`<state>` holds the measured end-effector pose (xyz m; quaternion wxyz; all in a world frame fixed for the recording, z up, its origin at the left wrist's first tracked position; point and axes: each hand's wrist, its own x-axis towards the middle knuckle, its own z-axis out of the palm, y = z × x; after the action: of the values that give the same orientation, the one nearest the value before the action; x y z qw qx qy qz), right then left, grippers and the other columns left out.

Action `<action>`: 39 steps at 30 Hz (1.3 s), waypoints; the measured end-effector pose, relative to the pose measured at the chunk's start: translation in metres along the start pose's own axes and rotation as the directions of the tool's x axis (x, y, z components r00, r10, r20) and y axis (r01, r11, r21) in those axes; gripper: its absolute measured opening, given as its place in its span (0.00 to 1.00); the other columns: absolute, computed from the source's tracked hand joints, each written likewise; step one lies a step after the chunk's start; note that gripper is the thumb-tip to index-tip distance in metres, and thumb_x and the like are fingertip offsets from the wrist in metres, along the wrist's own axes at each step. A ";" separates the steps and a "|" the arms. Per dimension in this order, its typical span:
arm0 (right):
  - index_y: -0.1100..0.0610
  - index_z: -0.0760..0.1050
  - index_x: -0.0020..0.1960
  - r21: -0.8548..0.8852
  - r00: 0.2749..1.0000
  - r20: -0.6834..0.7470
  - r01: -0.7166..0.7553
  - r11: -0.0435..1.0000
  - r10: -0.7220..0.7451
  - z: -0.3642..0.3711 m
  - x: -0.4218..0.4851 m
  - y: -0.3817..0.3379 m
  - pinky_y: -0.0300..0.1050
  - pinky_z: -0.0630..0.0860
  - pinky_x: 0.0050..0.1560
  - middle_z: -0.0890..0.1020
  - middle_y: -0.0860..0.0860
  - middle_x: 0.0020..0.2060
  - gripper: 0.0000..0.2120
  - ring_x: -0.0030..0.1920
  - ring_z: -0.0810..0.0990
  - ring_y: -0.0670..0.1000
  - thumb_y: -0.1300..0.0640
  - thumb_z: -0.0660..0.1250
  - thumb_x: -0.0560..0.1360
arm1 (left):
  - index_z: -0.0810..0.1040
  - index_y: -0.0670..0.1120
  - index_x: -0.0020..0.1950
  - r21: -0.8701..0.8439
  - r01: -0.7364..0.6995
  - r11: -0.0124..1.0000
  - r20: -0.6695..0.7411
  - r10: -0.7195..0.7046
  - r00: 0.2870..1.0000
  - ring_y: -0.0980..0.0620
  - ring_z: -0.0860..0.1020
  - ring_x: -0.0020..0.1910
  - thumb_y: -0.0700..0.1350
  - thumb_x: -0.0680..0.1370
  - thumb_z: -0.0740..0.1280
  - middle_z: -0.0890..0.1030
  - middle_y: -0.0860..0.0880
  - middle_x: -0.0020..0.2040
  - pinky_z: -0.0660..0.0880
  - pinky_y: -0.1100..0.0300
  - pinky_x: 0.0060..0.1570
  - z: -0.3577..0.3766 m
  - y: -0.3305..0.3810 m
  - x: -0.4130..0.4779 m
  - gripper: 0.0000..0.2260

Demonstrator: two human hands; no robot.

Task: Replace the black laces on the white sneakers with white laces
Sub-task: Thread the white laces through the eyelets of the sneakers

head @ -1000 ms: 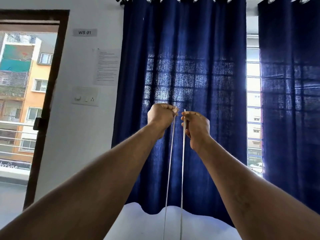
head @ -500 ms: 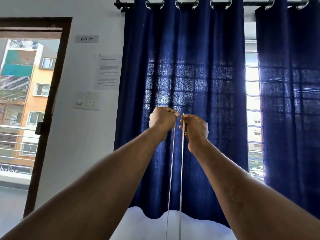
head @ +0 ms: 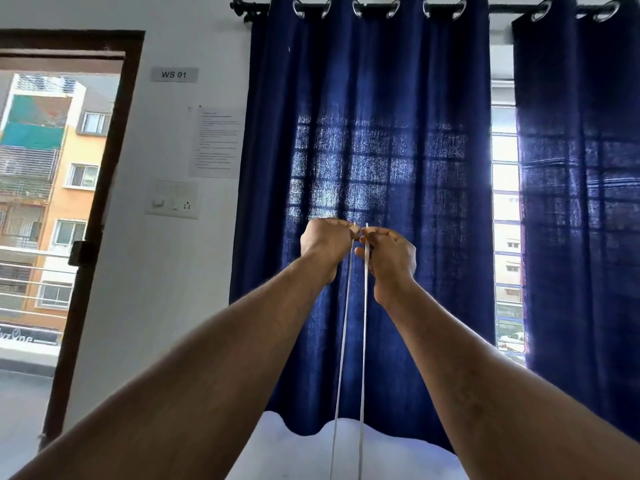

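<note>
Two dark-blue curtains [head: 363,168] over a bright window, hung by metal eyelets from a black rod [head: 498,8], now wholly in view along the top edge, against mere scraps of it a second ago. Left of them a pale wall [head: 166,306] and an open doorway [head: 52,202] in a brown frame, looking out on an orange building; all of it lower in the picture than a second ago. On the wall a printed sheet [head: 216,142], a switch plate [head: 173,200] below it, a small sign [head: 174,74] reading "WS 01" above it. Under the curtain hem, along the bottom edge, a white surface [head: 294,452], too little of it showing to tell what.

Two bare forearms [head: 242,358] reaching up from the lower corners, meeting before the left curtain. Left hand [head: 325,239] curled into a fist, back towards the camera, pinching the top of the left strand at the thumb side. Right hand [head: 389,252] just beside it, fingers curled, pinching the top of the right strand between thumb and forefinger. Thumb tips almost touching, against a clear gap a second ago.

White lace [head: 363,341] as two thin taut strands, side by side and nearly parallel, running from the two hands straight down between the forearms and off the bottom edge; closer together at the top than before.
</note>
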<state>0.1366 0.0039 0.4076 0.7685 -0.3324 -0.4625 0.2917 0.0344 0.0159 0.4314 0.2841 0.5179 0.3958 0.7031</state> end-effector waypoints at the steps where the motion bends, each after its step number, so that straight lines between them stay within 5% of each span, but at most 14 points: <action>1: 0.50 0.86 0.44 -0.002 1.000 0.002 -0.001 1.000 0.001 0.000 0.000 0.000 0.52 0.85 0.54 0.88 0.45 0.39 0.07 0.42 0.88 0.47 0.60 0.72 0.76 | 0.87 0.50 0.45 -0.002 0.001 1.000 0.001 -0.001 1.000 0.54 0.83 0.43 0.44 0.76 0.77 0.88 0.53 0.43 0.75 0.62 0.39 0.000 0.000 0.000 0.01; 12: 0.50 0.86 0.44 -0.015 1.000 0.007 0.007 1.000 -0.007 0.000 -0.002 -0.001 0.52 0.85 0.54 0.88 0.46 0.39 0.07 0.40 0.88 0.47 0.59 0.72 0.77 | 0.87 0.50 0.44 0.012 -0.017 1.000 0.012 0.017 1.000 0.55 0.77 0.34 0.41 0.78 0.73 0.88 0.54 0.42 0.76 0.61 0.38 -0.001 -0.003 0.004 0.06; 17: 0.50 0.86 0.45 -0.032 1.000 0.018 0.024 0.999 -0.024 -0.003 -0.003 0.000 0.52 0.85 0.55 0.88 0.46 0.40 0.06 0.40 0.88 0.47 0.59 0.71 0.77 | 0.87 0.49 0.43 -0.002 -0.041 0.999 0.021 0.041 0.999 0.53 0.85 0.47 0.40 0.76 0.74 0.88 0.53 0.43 0.77 0.62 0.42 -0.001 -0.002 -0.002 0.05; 21: 0.50 0.86 0.44 -0.055 0.999 0.033 0.022 0.998 -0.020 -0.013 -0.011 0.013 0.54 0.84 0.57 0.88 0.47 0.40 0.07 0.41 0.88 0.48 0.59 0.70 0.76 | 0.86 0.50 0.41 0.025 -0.060 0.998 0.040 0.059 0.997 0.52 0.86 0.48 0.41 0.76 0.74 0.87 0.55 0.40 0.77 0.63 0.41 -0.003 -0.018 -0.011 0.06; 27: 0.51 0.84 0.48 -0.220 0.997 0.072 -0.002 0.975 0.019 -0.057 -0.046 0.084 0.41 0.78 0.48 0.88 0.46 0.38 0.07 0.41 0.88 0.48 0.59 0.68 0.79 | 0.87 0.53 0.40 0.142 -0.053 0.988 0.105 0.038 0.994 0.56 0.82 0.40 0.48 0.77 0.75 0.86 0.58 0.39 0.83 0.56 0.49 -0.024 -0.107 -0.052 0.06; 34: 0.52 0.83 0.46 -0.412 0.969 0.122 -0.148 0.899 0.216 -0.124 -0.109 0.212 0.49 0.79 0.48 0.88 0.47 0.39 0.06 0.42 0.87 0.51 0.57 0.69 0.80 | 0.80 0.48 0.47 0.159 0.108 0.981 0.138 -0.130 0.982 0.49 0.79 0.29 0.33 0.79 0.65 0.86 0.49 0.39 0.82 0.54 0.32 -0.047 -0.233 -0.126 0.10; 39: 0.53 0.84 0.45 -0.470 0.933 0.097 -0.264 0.842 0.346 -0.161 -0.152 0.287 0.48 0.75 0.45 0.88 0.49 0.39 0.09 0.42 0.86 0.54 0.62 0.66 0.78 | 0.76 0.55 0.41 0.199 0.194 0.961 0.218 -0.236 0.947 0.46 0.80 0.29 0.28 0.76 0.60 0.84 0.47 0.38 0.77 0.52 0.34 -0.054 -0.316 -0.161 0.21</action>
<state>0.1807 0.0246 0.0487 0.5697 -0.5431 -0.5247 0.3242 0.0281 0.0375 0.0734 0.3584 0.5753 0.4730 0.5629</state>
